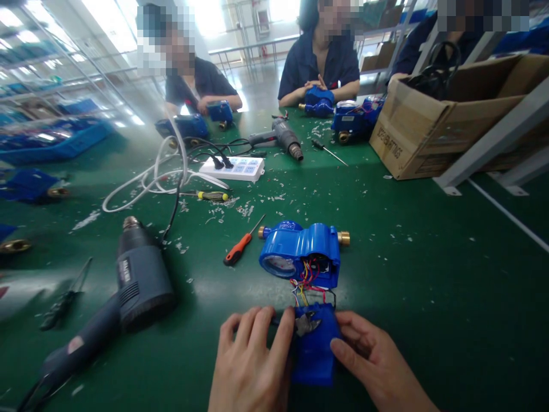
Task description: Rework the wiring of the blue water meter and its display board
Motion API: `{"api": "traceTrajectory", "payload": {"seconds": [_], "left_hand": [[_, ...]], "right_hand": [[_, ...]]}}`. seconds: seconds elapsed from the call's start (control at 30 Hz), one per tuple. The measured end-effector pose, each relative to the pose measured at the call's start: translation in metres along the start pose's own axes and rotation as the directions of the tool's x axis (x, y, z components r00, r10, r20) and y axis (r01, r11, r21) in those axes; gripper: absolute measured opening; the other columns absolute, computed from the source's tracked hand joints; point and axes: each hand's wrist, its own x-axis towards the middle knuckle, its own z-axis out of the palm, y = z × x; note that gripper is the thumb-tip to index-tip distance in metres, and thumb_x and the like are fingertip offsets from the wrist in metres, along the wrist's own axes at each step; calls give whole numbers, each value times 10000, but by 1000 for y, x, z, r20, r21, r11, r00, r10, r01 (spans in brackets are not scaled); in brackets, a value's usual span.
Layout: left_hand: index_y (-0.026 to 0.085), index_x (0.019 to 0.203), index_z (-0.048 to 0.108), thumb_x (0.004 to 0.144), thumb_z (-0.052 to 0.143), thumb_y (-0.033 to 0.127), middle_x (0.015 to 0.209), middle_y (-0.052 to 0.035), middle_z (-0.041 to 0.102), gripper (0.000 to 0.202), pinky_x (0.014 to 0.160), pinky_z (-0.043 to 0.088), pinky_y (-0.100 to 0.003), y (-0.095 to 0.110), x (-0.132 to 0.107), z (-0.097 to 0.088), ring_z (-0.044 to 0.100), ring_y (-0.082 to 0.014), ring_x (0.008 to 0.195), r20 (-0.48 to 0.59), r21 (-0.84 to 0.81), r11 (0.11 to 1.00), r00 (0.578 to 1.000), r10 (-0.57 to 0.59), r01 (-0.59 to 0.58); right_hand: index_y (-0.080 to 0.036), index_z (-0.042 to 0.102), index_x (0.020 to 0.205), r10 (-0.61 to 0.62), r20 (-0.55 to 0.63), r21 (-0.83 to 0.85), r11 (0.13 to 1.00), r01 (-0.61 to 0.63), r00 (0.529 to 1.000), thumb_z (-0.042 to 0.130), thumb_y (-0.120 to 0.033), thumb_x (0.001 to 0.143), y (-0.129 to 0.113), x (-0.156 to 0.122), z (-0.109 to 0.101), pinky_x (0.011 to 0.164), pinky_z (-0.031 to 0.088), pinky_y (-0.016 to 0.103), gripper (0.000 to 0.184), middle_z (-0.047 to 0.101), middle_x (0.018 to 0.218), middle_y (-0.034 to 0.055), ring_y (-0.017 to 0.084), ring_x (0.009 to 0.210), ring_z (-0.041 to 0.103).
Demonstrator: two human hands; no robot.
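Observation:
A blue water meter [295, 246] with brass ends lies on the green table, its compartment open towards me. Thin red, yellow, white and black wires [306, 280] run from it to a blue plastic cover [315, 357]. My right hand [373, 355] grips the cover's right edge between thumb and fingers. Across the top of the cover rest the metal jaws of diagonal cutters [306, 324]. Their handles pass beneath the curled fingers of my left hand [255, 355], which is closed on them at the cover's left side. The inner fingertips of both hands are hidden.
Left of me lie a heat gun [143, 280] and a dark screwdriver [66, 300]. Ahead are an orange screwdriver [238, 249], a yellow screwdriver [212, 196], a power strip [234, 167] and a second heat gun [283, 137]. A cardboard box [412, 131] stands right. Co-workers sit opposite.

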Motion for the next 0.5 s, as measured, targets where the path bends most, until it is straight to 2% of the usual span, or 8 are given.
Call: {"api": "traceTrajectory", "payload": {"seconds": [0.33,0.5], "left_hand": [[209,1184,512,794,397,137,1020,-114,529,413,795,366,-469,-1,-1,2,483,-272,939,23,-9,1000,999,-28,28],[204,1244,451,768,403,128,1048,-114,520,484,808,369,-472,-1,-4,1,473,-283,969,42,69,998,999,8,-11]], "right_hand": [[-219,554,1118,-48,5,70,996,48,999,569,-296,856,13,1,6,868,476,327,274,642,1091,59,205,999,593],[-215,558,1119,-26,-10,112,993,26,1000,590,-277,845,16,3,11,826,488,304,283,660,1053,57,197,963,607]]}}
